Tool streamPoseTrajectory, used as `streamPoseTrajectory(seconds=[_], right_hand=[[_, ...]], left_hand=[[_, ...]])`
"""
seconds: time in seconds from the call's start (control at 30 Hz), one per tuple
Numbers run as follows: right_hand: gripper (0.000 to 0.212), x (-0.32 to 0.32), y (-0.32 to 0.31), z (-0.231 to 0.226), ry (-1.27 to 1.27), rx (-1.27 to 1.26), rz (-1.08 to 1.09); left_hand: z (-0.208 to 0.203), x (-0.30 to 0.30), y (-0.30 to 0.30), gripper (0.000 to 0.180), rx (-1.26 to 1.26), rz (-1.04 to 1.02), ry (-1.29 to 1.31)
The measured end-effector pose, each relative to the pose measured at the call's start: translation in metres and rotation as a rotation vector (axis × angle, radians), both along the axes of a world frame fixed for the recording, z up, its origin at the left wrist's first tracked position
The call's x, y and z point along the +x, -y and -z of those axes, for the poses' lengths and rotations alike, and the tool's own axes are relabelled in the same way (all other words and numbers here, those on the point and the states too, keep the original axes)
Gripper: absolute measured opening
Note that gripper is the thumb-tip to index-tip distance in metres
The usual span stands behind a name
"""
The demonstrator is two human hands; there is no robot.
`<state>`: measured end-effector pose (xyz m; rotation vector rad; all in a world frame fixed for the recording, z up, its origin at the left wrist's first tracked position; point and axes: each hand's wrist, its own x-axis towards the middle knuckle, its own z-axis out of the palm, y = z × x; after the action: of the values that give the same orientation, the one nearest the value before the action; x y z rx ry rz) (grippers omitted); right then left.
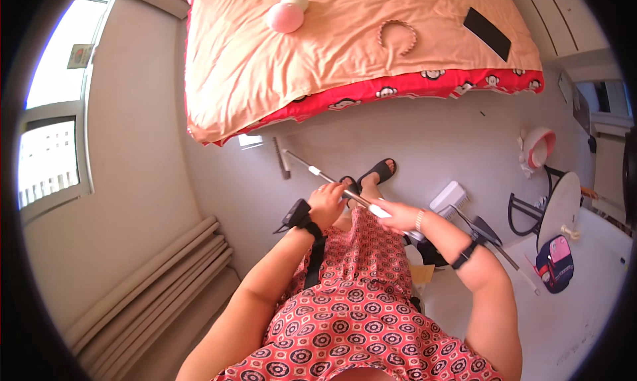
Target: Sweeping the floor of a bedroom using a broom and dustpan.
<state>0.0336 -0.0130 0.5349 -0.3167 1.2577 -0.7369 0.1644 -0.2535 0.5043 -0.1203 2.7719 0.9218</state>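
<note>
A long-handled broom (pixel 323 175) slants across in front of me, its silver and white pole running up to the left. Its narrow grey head (pixel 282 158) rests on the floor just below the bed's edge. My left hand (pixel 327 205) is closed round the middle of the pole. Lower down, toward its near end, my right hand (pixel 398 217) grips a white section of the same pole. The pole's end is partly hidden behind my right hand and forearm. To the right, a white dustpan (pixel 448 197) lies on the floor near a long thin pole that passes behind my right forearm.
Ahead stands a bed (pixel 358 56) with a pink ball-shaped object (pixel 286 18), a braided headband (pixel 385 24) and a black flat panel (pixel 488 34). At right are a round-topped stool (pixel 561 202), a dark backpack (pixel 556 265) and a pink-rimmed basin (pixel 541 149). Ribbed beige padding (pixel 159 295) lines the left wall.
</note>
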Motion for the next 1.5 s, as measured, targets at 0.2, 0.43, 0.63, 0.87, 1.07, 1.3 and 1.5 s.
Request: streamPoseTrajectory(seconds=[0.2, 0.43, 0.63, 0.87, 1.07, 1.3, 1.5], right_hand=[[0.068, 0.040, 0.181, 0.108, -0.078, -0.133, -0.069], [0.057, 0.068, 0.231, 0.170, 0.175, 0.168, 0.279], [0.067, 0.029, 0.064, 0.160, -0.353, 0.070, 0.174], [0.066, 0.000, -0.110, 0.077, -0.218, 0.403, 0.488], [0.068, -0.034, -0.233, 0.061, -0.263, 0.498, 0.714], [0.067, -0.098, -0.361, 0.064, -0.191, 0.563, 0.951], [0.069, -0.148, -0.476, 0.056, -0.182, 0.582, 1.001]], left_hand=[[0.000, 0.049, 0.071, 0.037, -0.126, -0.184, 0.079], [0.003, 0.050, 0.082, 0.035, -0.097, -0.218, 0.078], [0.008, 0.013, 0.050, 0.034, 0.006, -0.137, 0.053], [-0.009, -0.049, -0.025, 0.032, 0.134, 0.182, -0.035], [-0.031, -0.091, -0.088, 0.027, 0.084, 0.476, 0.096], [-0.042, -0.152, -0.189, 0.030, 0.108, 0.621, 0.155], [-0.043, -0.216, -0.282, 0.032, 0.097, 0.682, 0.176]])
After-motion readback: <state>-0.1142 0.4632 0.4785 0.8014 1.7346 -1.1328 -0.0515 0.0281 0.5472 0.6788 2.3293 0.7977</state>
